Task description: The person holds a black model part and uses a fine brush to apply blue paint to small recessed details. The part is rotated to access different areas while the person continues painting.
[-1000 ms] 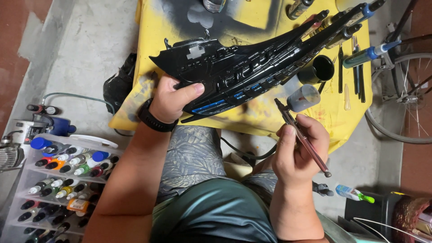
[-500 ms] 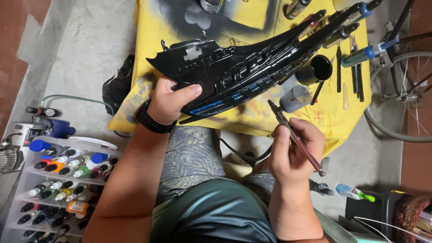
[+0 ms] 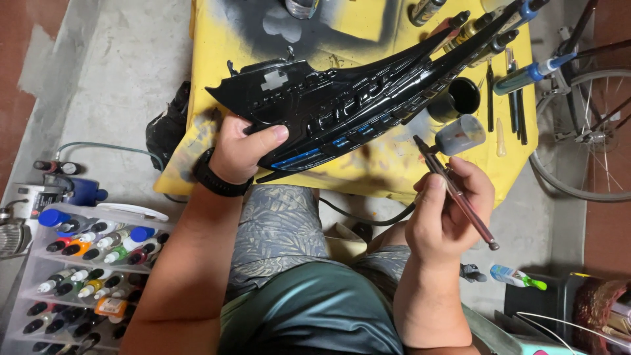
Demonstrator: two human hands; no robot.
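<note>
Shifted since earlier: airbrush (image 3: 455, 192) tip drawn nearer the glossy black panel (image 3: 355, 108); I log right hand (image 3: 447, 213) clasping it, left hand (image 3: 242, 152) gripping panel over yellow table (image 3: 217, 39); detailing step, next needs steady aim.

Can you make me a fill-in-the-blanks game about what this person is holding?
1. The left hand holds a long glossy part coloured ____.
2. The right hand holds an ____ with a small cup.
3. The table is covered in ____ cloth.
4. The left wrist wears a black ____.

Missing words: black; airbrush; yellow; watch
</note>
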